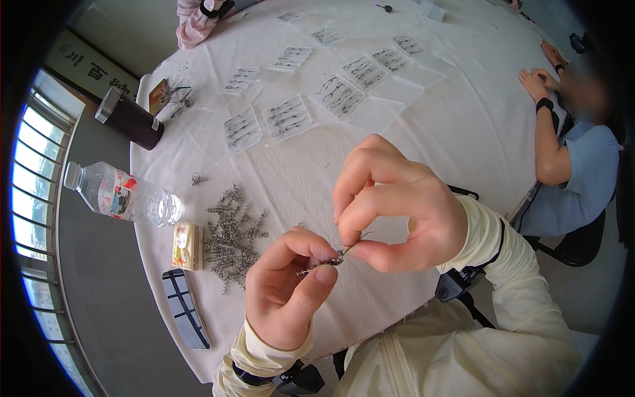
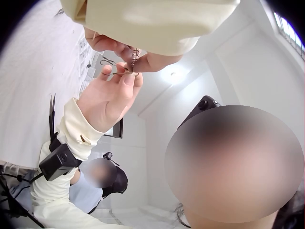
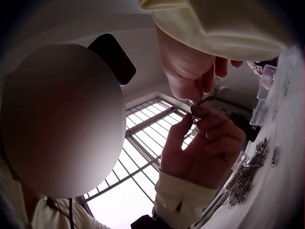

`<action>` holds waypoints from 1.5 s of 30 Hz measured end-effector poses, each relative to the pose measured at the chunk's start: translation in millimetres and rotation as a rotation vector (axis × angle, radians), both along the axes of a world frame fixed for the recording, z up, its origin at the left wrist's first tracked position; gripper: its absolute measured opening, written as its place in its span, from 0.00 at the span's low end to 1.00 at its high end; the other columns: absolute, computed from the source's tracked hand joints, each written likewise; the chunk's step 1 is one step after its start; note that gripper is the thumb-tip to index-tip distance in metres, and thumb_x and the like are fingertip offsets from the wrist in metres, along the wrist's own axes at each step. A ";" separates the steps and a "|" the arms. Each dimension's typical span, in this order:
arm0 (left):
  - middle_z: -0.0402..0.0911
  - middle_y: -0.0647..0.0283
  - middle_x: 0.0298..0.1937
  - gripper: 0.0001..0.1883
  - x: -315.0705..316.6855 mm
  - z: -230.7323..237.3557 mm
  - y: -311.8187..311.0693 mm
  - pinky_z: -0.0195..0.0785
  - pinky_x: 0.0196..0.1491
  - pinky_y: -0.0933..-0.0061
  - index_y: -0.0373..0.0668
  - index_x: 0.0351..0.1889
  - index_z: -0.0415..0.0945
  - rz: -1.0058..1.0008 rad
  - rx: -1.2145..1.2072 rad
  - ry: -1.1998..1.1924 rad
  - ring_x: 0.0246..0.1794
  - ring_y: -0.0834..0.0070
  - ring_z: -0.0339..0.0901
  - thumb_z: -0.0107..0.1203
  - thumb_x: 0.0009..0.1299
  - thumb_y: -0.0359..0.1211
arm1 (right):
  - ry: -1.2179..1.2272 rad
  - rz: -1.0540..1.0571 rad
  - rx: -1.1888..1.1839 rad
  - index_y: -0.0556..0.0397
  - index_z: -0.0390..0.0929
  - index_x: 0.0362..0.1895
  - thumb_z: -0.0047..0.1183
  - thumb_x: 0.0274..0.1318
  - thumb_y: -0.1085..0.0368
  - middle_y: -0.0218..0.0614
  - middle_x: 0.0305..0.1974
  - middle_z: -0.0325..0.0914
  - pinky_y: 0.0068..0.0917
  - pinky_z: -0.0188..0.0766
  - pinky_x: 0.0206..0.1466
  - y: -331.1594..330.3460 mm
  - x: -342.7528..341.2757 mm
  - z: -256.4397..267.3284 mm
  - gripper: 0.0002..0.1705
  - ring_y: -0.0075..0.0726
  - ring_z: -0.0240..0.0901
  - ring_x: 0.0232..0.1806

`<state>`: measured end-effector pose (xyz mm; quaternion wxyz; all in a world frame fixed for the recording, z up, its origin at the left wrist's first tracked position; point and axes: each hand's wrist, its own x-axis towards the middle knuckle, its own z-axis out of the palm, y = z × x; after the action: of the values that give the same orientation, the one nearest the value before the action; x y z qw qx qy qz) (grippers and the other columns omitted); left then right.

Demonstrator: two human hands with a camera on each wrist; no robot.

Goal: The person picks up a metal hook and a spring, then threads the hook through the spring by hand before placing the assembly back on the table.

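A small coiled wire spring (image 1: pixel 333 262) is pinched between the thumb and fingers of my left hand (image 1: pixel 281 291), low over the table's near side. My right hand (image 1: pixel 407 208) meets it from the right, thumb and index finger pinching a thin wire (image 1: pixel 349 249) at the spring's end. In the left wrist view, the spring (image 2: pixel 135 55) stands out between the fingertips, and a looped thin wire (image 2: pixel 106 61) sticks out beside the right hand's fingers. A tangled pile of similar springs (image 1: pixel 233 238) lies left of my left hand.
Clear plastic boxes (image 1: pixel 288 118) holding rows of dark wire pieces stand across the table. On the left are a water bottle (image 1: pixel 126 196), a dark tumbler (image 1: pixel 132 119), a tissue pack (image 1: pixel 188 246) and a phone (image 1: pixel 185 308). Another person (image 1: pixel 562 152) sits at right.
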<state>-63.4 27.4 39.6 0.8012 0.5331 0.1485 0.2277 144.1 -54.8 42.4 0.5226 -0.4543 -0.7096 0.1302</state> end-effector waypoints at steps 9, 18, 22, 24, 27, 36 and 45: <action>0.75 0.65 0.43 0.07 1.2 -1.8 0.5 0.62 0.46 0.80 0.33 0.46 0.74 0.011 0.006 0.022 0.41 0.82 0.68 0.54 0.73 0.26 | -0.073 -0.053 0.068 0.45 0.79 0.28 0.63 0.37 0.75 0.28 0.40 0.74 0.30 0.67 0.44 0.8 -0.7 1.4 0.11 0.36 0.66 0.43; 0.75 0.67 0.41 0.06 1.9 -0.2 -0.6 0.61 0.44 0.81 0.33 0.45 0.74 0.032 0.007 0.065 0.39 0.84 0.67 0.54 0.74 0.26 | -0.102 -0.084 0.094 0.45 0.78 0.27 0.62 0.32 0.75 0.28 0.39 0.74 0.31 0.66 0.44 0.4 -1.3 1.8 0.13 0.37 0.65 0.43; 0.75 0.68 0.41 0.06 2.9 -0.3 -1.9 0.60 0.42 0.82 0.34 0.45 0.74 0.060 0.019 0.085 0.38 0.84 0.66 0.54 0.74 0.26 | -0.109 -0.095 0.089 0.45 0.78 0.26 0.62 0.30 0.75 0.28 0.38 0.74 0.31 0.66 0.44 -0.4 -1.5 2.0 0.13 0.38 0.65 0.42; 0.75 0.68 0.40 0.06 3.4 0.0 -2.6 0.59 0.41 0.82 0.34 0.45 0.74 0.064 0.015 0.088 0.37 0.85 0.65 0.54 0.74 0.26 | -0.110 -0.102 0.090 0.45 0.77 0.26 0.62 0.30 0.75 0.27 0.38 0.74 0.31 0.66 0.44 -0.5 -2.0 1.6 0.14 0.38 0.65 0.42; 0.74 0.66 0.41 0.07 3.7 4.4 -3.2 0.59 0.41 0.80 0.33 0.45 0.73 0.067 0.022 0.138 0.36 0.83 0.65 0.53 0.73 0.27 | -0.105 -0.113 0.090 0.45 0.77 0.25 0.62 0.29 0.75 0.27 0.38 0.74 0.32 0.66 0.44 -0.7 -3.2 1.9 0.13 0.38 0.65 0.42; 0.73 0.65 0.40 0.08 3.8 0.7 -2.2 0.59 0.41 0.76 0.34 0.45 0.73 0.069 0.077 0.163 0.37 0.81 0.65 0.51 0.76 0.30 | -0.050 -0.106 0.050 0.46 0.76 0.26 0.61 0.33 0.75 0.29 0.36 0.74 0.31 0.64 0.45 -1.1 -3.7 0.7 0.12 0.37 0.64 0.40; 0.74 0.66 0.41 0.10 4.0 -0.6 -4.2 0.61 0.43 0.75 0.34 0.47 0.73 0.082 0.021 0.111 0.39 0.81 0.66 0.50 0.79 0.33 | 0.074 -0.096 -0.065 0.49 0.76 0.28 0.59 0.40 0.74 0.31 0.35 0.73 0.31 0.62 0.47 -2.6 -8.0 -1.4 0.09 0.35 0.65 0.40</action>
<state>-59.3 23.2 39.0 0.7760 0.5468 0.2121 0.2319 136.1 -57.4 40.9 0.5392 -0.4992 -0.6627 0.1446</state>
